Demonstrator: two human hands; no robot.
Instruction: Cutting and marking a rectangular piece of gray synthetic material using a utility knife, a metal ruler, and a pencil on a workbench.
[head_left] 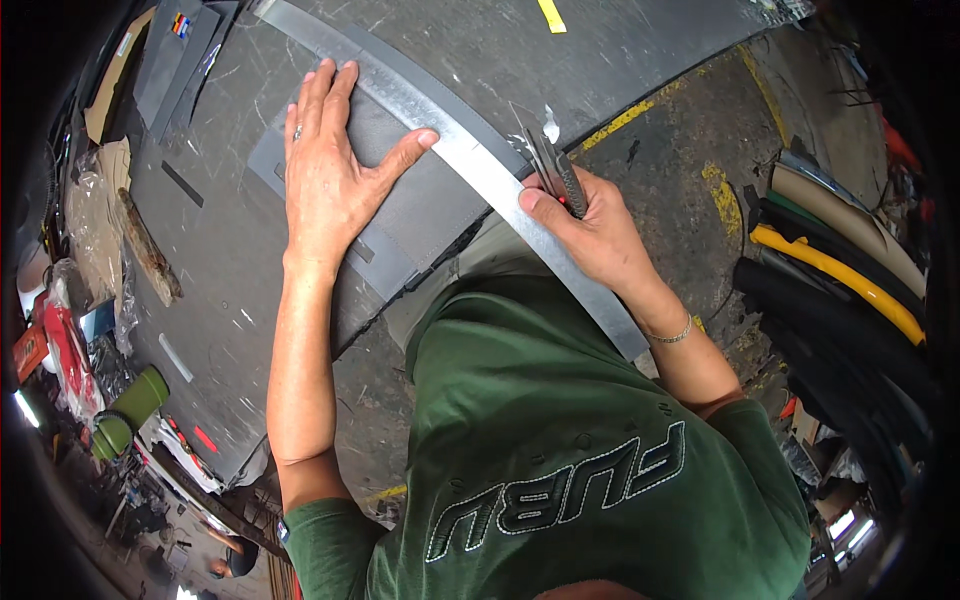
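Observation:
A long metal straightedge (470,155) lies slantwise across a dark grey sheet (440,200) on the worktable (230,250). My left hand (335,185) is spread flat on the sheet, a ring on one finger. Its fingertips and thumb tip press on the straightedge's near edge. In my right hand (605,235) is a utility knife (560,178), its blade pointing away from me, just beyond the straightedge. The right thumb rests over the straightedge's near part; the other fingers wrap the knife and are partly hidden. A strip of grey material (425,75) shows along the straightedge's far side.
Grey pieces (180,65) lie at the table's far left, with a wooden stick (145,250) and clear plastic nearer. A green roll (135,405) is at lower left. Rolls of material, one yellow (850,270), stand at right beyond the table's edge. Another person (235,555) shows at lower left.

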